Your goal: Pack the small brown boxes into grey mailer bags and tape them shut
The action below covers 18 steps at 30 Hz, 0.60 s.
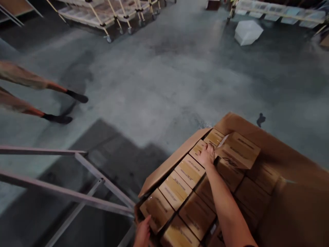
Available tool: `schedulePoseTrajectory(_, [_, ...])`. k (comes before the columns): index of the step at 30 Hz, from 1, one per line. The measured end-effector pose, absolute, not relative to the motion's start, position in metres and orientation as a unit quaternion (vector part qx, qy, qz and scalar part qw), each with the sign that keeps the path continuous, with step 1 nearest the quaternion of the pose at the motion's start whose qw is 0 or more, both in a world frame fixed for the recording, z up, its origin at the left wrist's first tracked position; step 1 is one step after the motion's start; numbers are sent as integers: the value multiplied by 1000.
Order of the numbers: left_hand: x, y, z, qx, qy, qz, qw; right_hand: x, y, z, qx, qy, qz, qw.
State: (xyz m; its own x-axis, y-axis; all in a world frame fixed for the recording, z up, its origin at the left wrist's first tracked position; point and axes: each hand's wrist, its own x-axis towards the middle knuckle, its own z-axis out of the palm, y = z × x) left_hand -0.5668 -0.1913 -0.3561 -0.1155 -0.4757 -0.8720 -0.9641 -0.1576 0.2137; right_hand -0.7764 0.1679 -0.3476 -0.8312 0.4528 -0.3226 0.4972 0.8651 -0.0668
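A large open cardboard carton (168, 161) holds rows of small brown cardboard boxes (175, 189) with printed tops. At its far end, my right hand (207, 156) has its fingers curled over the top of one small box (197, 151). Just right of that hand, another small box (240, 150) sits tilted and raised above the row, with dark print on its side and a pale edge beside my fingers. My left hand (143, 233) is at the carton's near left corner, one digit over the inside edge by the nearest box; its other fingers are hidden.
Metal frame bars (66, 193) stand left of the carton. Another person's legs (33, 82) are at the left. Wheeled shelf carts (87, 17) line the back, a white block-shaped object (248, 32) lies on the floor, and a rack with clear bins (280, 12) stands at the upper right.
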Motion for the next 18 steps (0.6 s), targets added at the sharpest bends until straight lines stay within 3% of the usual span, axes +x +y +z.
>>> schedulePoseTrajectory(6, [-564, -197, -353, -653, 421, 556, 294, -794, 179, -342, 264, 953, -59, 137])
schedulePoseTrajectory(11, [-571, -183, -364, -676, 282, 649, 205, -793, 182, -344, 222, 960, -43, 166])
schedulePoseTrajectory(18, [-566, -191, -393, -673, 295, 654, 181, -793, 185, -352, 224, 963, -23, 147])
